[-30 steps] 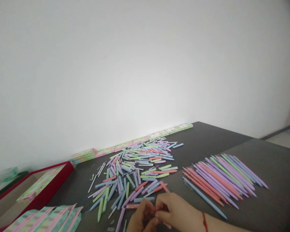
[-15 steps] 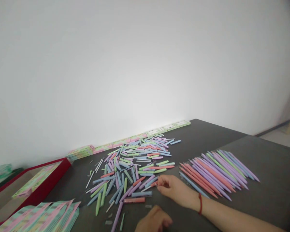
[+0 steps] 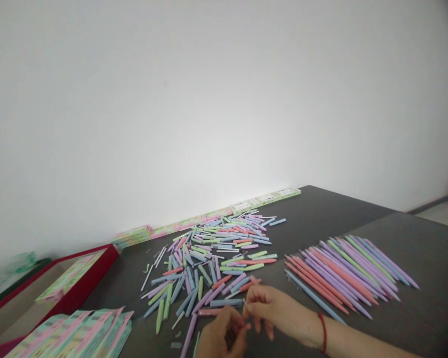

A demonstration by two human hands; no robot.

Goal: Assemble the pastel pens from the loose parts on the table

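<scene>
Low in the view, my left hand [image 3: 224,338] is curled shut around a small piece that looks pink, mostly hidden by the fingers. My right hand [image 3: 274,311], with a red cord on its wrist, pinches something thin at its fingertips, which meet the left hand's. Both hands hover over the near edge of a scattered heap of pastel pen parts [image 3: 212,258] in blue, green, purple and pink on the dark table [image 3: 425,258]. To the right lies a neat fan of whole pens [image 3: 347,273].
A red tray [image 3: 78,288] with printed cards stands at the left. A spread of pastel cards [image 3: 78,333] lies at the near left corner. A row of flat cards [image 3: 209,216] runs along the white wall. The table's right edge drops off toward the floor.
My right hand drew back from the heap toward me and met the left hand, which rose a little. The camera shifted slightly.
</scene>
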